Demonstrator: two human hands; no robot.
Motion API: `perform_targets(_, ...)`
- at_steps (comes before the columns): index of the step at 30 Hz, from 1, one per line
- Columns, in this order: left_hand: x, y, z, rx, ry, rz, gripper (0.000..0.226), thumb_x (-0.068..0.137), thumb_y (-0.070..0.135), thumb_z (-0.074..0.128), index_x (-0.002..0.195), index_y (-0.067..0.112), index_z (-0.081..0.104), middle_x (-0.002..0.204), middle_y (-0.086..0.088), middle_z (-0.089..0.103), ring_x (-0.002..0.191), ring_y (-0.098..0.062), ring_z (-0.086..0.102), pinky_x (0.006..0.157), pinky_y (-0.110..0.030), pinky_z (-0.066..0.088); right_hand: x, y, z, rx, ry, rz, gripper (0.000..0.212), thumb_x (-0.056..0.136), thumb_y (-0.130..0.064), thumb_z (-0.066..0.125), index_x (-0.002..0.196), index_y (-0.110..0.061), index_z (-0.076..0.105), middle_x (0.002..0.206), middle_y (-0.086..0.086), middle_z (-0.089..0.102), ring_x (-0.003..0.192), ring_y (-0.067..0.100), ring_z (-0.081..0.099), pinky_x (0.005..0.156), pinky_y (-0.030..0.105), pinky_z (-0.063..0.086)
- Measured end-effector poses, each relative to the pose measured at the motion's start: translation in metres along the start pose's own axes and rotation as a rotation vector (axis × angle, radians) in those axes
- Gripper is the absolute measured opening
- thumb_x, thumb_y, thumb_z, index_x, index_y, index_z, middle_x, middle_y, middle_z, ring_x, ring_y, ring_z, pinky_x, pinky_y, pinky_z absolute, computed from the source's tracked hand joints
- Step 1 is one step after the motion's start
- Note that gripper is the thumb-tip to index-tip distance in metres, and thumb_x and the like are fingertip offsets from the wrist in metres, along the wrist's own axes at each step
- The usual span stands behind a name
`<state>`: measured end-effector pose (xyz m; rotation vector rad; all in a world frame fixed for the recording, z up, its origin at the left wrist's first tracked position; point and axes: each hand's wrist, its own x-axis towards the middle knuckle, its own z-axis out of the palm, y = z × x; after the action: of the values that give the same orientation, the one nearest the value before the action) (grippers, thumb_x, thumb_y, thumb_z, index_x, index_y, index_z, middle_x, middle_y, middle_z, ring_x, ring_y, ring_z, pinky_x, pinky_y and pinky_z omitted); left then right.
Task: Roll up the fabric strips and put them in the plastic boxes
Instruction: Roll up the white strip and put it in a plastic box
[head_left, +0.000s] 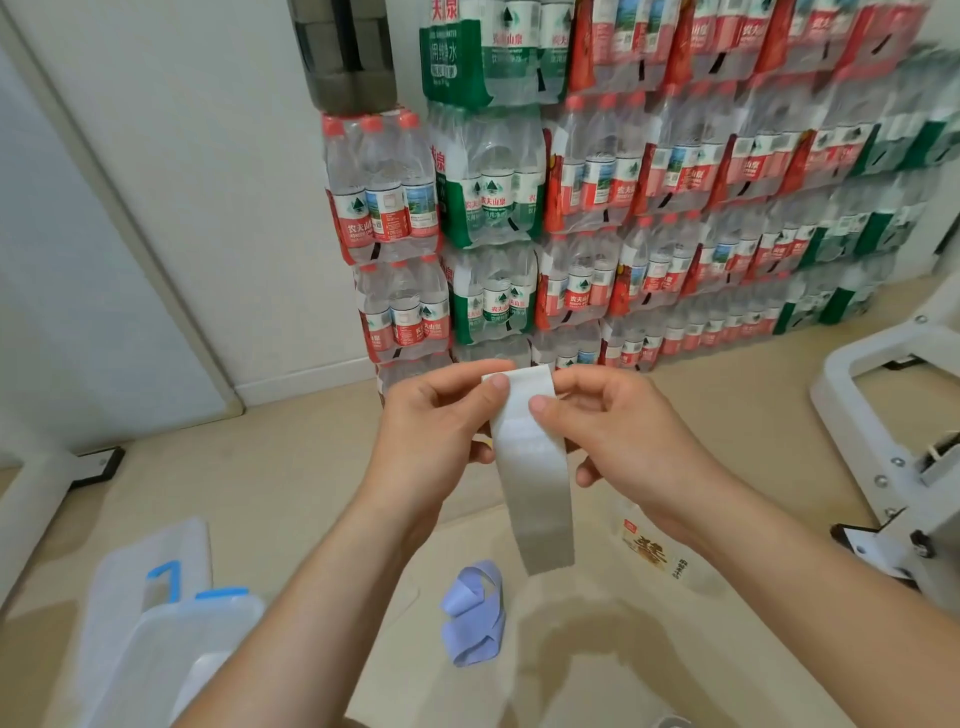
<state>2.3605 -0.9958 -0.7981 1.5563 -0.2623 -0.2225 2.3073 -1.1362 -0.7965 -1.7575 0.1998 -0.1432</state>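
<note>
Nearest to me, at the lower left, sits a clear plastic box (171, 660) with blue clips; what is in it I cannot make out. Just ahead on the pale surface (649, 649) lies a lilac fabric strip (471, 616), loosely curled and crumpled. To its right lies a clear bottle (655, 553) on its side, its label carrying a small red badge and large dark characters too blurred for me to read.

Above these I hold a grey fabric strip (530, 457) up in the air. My left hand (436, 421) pinches its top end between thumb and fingers, and my right hand (618, 431) pinches the same end from the other side; the rest hangs straight down, free, unrolled.

To the right stands a white metal frame (872, 415) with bolts. Against the far wall, shrink-wrapped packs of bottled water (597, 208) are stacked high, red and green wrappers printed 农夫山泉, with red caps showing.
</note>
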Motion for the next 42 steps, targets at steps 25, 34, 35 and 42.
perform_targets(25, -0.011, 0.005, 0.009, -0.212, -0.079, -0.101, 0.013, 0.083, 0.000, 0.065, 0.079, 0.007, 0.075, 0.066, -0.006, 0.073, 0.061, -0.013, 0.068, 0.058, -0.020, 0.054, 0.000, -0.003, -0.015, 0.213, 0.047, 0.036, 0.017, 0.082, 0.007, 0.057, 0.083, -0.001, 0.072, 0.056, 0.006, 0.058, 0.042, 0.011, 0.044, 0.037, 0.021, 0.030)
perform_targets(34, -0.012, 0.002, 0.009, -0.074, 0.004, -0.084, 0.012, 0.078, -0.004, 0.071, 0.087, 0.005, 0.072, 0.077, -0.013, 0.074, 0.067, -0.018, 0.071, 0.064, -0.025, 0.058, -0.001, 0.000, -0.022, 0.202, -0.072, 0.106, 0.014, 0.086, -0.011, 0.064, 0.092, -0.006, 0.075, 0.065, 0.006, 0.065, 0.047, 0.010, 0.052, 0.038, 0.018, 0.039)
perform_targets(35, -0.011, 0.002, 0.009, -0.055, 0.011, -0.081, 0.012, 0.078, -0.003, 0.071, 0.086, 0.005, 0.073, 0.079, -0.015, 0.075, 0.068, -0.019, 0.071, 0.066, -0.026, 0.059, 0.000, 0.002, -0.022, 0.172, -0.065, 0.100, 0.013, 0.086, -0.013, 0.066, 0.092, -0.007, 0.076, 0.068, 0.007, 0.065, 0.049, 0.010, 0.051, 0.039, 0.017, 0.040)
perform_targets(42, -0.014, 0.003, 0.012, 0.138, 0.010, -0.016, 0.018, 0.079, 0.000, 0.072, 0.072, 0.016, 0.072, 0.065, -0.005, 0.070, 0.056, -0.011, 0.063, 0.048, -0.015, 0.047, -0.001, 0.001, -0.023, -0.030, -0.025, 0.043, 0.011, 0.087, -0.010, 0.065, 0.091, -0.013, 0.075, 0.071, 0.000, 0.072, 0.056, 0.006, 0.060, 0.040, 0.018, 0.033)
